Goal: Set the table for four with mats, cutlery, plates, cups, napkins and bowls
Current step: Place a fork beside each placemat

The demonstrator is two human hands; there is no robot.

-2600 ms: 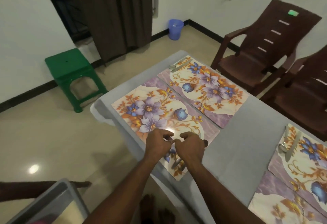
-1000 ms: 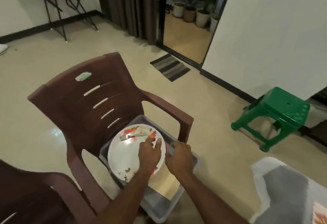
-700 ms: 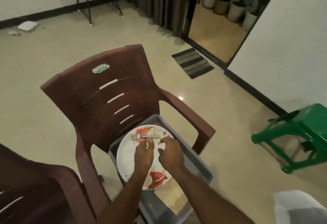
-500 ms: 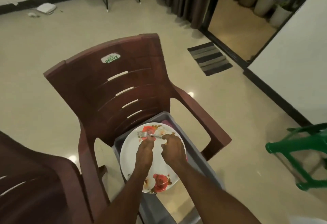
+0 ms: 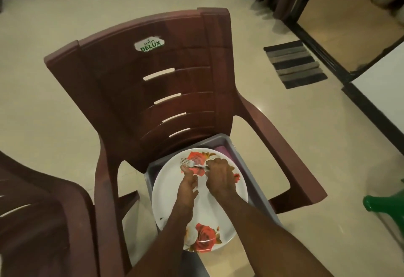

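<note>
Head view: looking down into a grey tub (image 5: 255, 180) that is sitting on the seat of a brown plastic chair (image 5: 153, 93), with both hands working over its contents.
Second chair (image 5: 43, 222): standing at the near left, just beside the first one.
Plate (image 5: 172, 198): lying on top of the tub, white with red roses at its far and near edges; probably stiff and smooth, likely slippery, and it may chip if knocked. Best taken by the rim with two hands, thumbs on top.
Left hand (image 5: 188, 186): reaching over the plate, fingers (image 5: 184, 170) extended and lying together, tips touching the fork's neck as if steadying it.
Fork (image 5: 189, 163): lying on the plate's far rose, tines pointing left, handle running right under the right hand. Thin, rigid metal, light, sliding easily on glaze; the handle is the place to pinch.
Right hand (image 5: 219, 177): curling its fingers (image 5: 215, 163) and clamping on the fork handle.
Pink item (image 5: 223, 150): showing in the tub's far right corner; what it is I cannot tell.
Doormat (image 5: 295, 63): lying on the floor at far right.
Green stool (image 5: 387, 206): showing at the right edge.
</note>
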